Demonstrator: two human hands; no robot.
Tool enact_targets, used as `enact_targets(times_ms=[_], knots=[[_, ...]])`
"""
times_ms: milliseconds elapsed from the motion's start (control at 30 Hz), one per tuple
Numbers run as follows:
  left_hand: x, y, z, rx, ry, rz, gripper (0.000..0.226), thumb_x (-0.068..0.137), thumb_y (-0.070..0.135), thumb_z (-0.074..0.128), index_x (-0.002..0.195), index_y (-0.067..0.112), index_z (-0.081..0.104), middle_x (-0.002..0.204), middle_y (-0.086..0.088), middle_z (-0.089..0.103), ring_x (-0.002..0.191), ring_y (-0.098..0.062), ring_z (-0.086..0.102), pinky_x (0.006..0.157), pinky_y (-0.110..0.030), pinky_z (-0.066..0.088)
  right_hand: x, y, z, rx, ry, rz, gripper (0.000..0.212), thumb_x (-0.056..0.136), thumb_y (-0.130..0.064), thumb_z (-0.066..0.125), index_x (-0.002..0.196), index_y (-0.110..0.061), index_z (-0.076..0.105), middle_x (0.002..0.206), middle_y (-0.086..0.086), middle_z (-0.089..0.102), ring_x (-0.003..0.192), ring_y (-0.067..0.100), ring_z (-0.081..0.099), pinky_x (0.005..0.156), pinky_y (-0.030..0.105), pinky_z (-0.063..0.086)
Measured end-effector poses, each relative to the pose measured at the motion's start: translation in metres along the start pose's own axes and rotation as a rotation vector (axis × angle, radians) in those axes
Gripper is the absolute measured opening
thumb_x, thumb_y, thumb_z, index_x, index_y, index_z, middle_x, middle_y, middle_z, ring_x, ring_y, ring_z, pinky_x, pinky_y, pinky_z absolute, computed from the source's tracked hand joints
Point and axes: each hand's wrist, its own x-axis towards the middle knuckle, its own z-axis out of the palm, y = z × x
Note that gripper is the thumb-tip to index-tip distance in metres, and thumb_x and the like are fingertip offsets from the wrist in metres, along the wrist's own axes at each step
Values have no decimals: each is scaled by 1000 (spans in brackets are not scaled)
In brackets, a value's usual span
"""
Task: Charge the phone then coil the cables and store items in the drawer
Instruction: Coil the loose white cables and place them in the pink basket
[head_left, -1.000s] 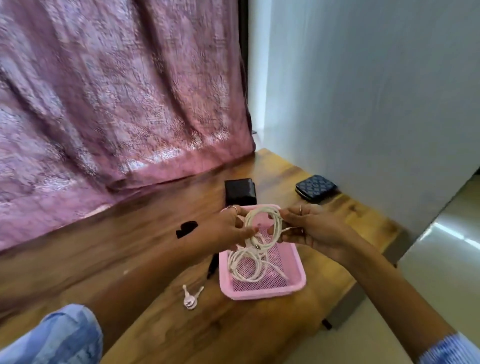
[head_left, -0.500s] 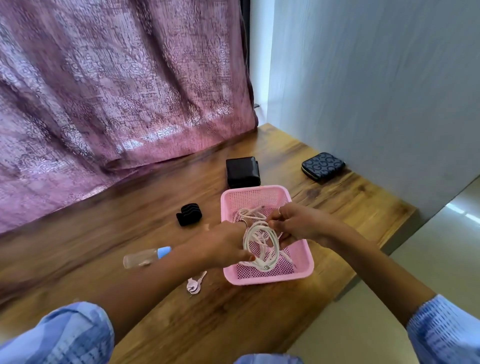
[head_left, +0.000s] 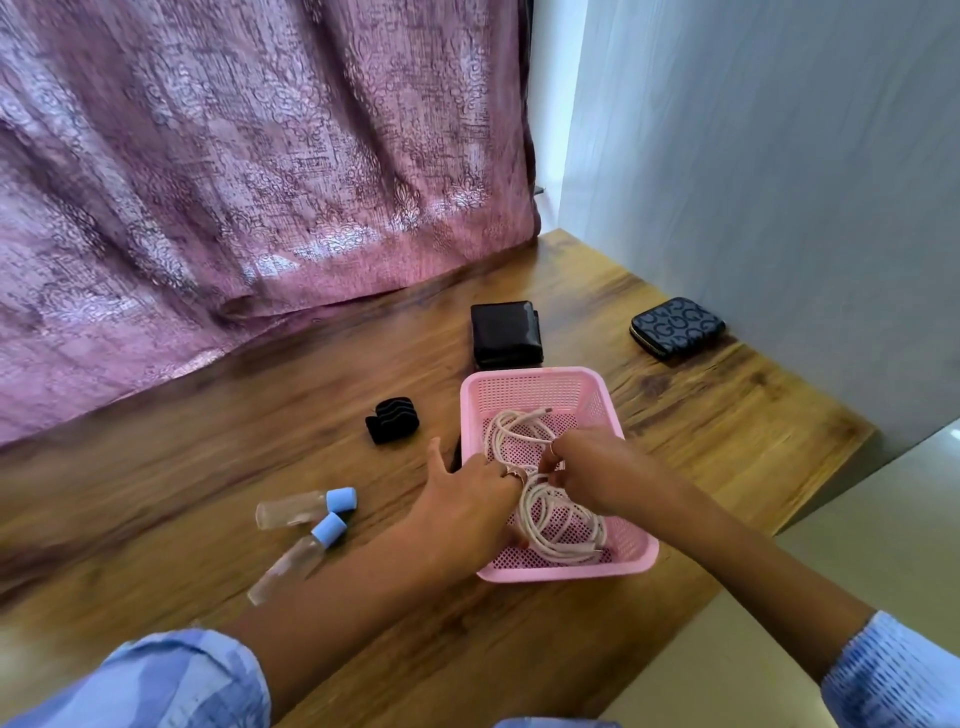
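Seen from the head camera: a wooden bench (head_left: 701, 431) set against a pink curtain (head_left: 249, 171) at the far edge and a pale wall (head_left: 769, 156) along the right edge. Near the bench's right front edge, a pink mesh basket (head_left: 540, 387) holding white cables (head_left: 558, 525), one loose coil at the far end of the basket, another bundle at the near end. Left hand (head_left: 462, 499) reaching over the basket's left rim, fingers curled onto the near bundle, thumb stretched out toward the far side. Right hand (head_left: 592, 467) over the basket's middle, fingertips pinching the cables where the two coils meet. Just beyond the basket's far rim, a black wallet (head_left: 506, 332); near the right edge by the wall, a dark patterned pouch (head_left: 678, 326). Left of the basket, a black ridged clip (head_left: 392, 420); nearer the front, two clear bottles with blue caps (head_left: 306, 512), lying down, touching at the caps. Blue sleeves at both lower corners.
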Motion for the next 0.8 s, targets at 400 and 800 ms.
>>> enact_targets(times_ms=[400, 800], knots=[[-12, -11, -7, 78, 168, 13, 48, 92, 49, 47, 132, 22, 49, 132, 3, 48, 127, -17, 37, 112, -55, 15, -20, -1, 7, -121, 222, -64, 27, 90, -19, 59, 116, -22, 58, 113, -1, 61, 99, 19, 56, 77, 29, 45], [-64, 15, -12, 35, 393, -225, 65, 91, 52, 44, 146, 24, 24, 148, 0, 29, 135, -25, 27, 111, -48, 25, -95, -20, 14, -145, 410, -182, 29, 93, -23, 54, 121, -25, 60, 127, -2, 53, 105, 20, 56, 79, 29, 41]])
